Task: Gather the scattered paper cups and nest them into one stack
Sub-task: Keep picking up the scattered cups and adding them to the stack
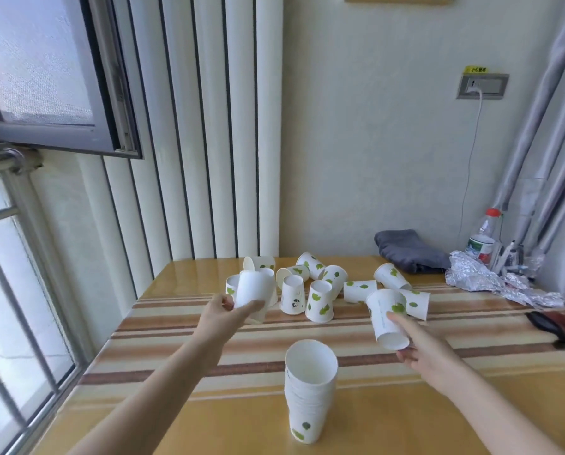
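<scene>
An upright stack of nested white paper cups with green leaf prints stands near the table's front. My left hand grips a white paper cup, lifted off the table at the left of the pile. My right hand holds another paper cup, tilted with its mouth away from me. Behind them several loose cups lie scattered, some upside down, some on their sides.
The striped wooden table stands in a corner by a window. At the back right lie a folded grey cloth, crumpled foil and a plastic bottle. A dark object lies at the right edge.
</scene>
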Tool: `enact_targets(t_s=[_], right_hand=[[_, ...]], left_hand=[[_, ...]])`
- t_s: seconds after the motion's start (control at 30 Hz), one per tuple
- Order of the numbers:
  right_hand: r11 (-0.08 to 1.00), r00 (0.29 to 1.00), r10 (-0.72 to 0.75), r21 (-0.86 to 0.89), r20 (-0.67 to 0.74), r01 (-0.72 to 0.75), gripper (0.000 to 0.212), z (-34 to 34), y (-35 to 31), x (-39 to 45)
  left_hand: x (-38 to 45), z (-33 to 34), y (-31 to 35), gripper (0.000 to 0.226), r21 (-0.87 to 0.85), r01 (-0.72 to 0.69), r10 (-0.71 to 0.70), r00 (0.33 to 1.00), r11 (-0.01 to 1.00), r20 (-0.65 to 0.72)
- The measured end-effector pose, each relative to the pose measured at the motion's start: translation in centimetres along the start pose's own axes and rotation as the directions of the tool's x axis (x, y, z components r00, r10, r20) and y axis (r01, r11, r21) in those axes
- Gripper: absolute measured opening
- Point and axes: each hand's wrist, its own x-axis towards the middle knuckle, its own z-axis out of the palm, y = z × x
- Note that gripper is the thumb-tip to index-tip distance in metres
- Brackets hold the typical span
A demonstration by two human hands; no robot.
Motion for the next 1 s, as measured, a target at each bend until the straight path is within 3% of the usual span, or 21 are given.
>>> enact_targets(t_s=[0.1,0.23,0.43,0.6,0.7,0.83,1.0], right_hand=[[0.997,0.996,-0.066,0.034,0.057,0.064,0.056,0.3,0.8,-2.7],[0.981,0.976,-0.191,-0.017,0.103,0.194,0.074,0.9,0.7,-6.2],[0.925,0.930,-0.348,-0.113,0.121,0.362,0.074,0.7,-0.7,-10.3],[0.851,0.867,-0.468,-0.176,0.170,0.494,0.078,1.5,-1.7,-11.8],[0.785,0.811,-0.537,-0.213,0.234,0.581,0.079,3.5,-1.7,-11.8],[0.661,0.718,-0.580,-0.293,0.386,0.691,0.079,6.5,-0.9,-11.9],[0.537,0.707,-0.489,-0.463,0.511,0.705,0.083,7.3,1.0,-11.4]], left_hand=[[-4.4,1.0,2.1,0.069,-0.181,-0.110,0.132,0.985,0.977,0.114],[-7.8,2.8,3.2,0.087,-0.164,-0.278,0.313,0.916,0.946,0.252],[-9.6,4.8,1.5,0.073,0.015,-0.344,0.314,0.873,0.939,0.372],[-9.9,3.7,-0.1,0.087,0.079,-0.352,0.293,0.866,0.933,0.405],[-9.8,2.2,-0.2,0.078,-0.001,-0.273,0.252,0.887,0.962,0.386],[-8.6,-0.4,-0.8,0.062,-0.076,-0.147,0.162,0.954,0.986,0.253],[-5.6,-2.0,-1.4,0.044,-0.044,-0.133,0.135,0.989,0.990,0.059]])
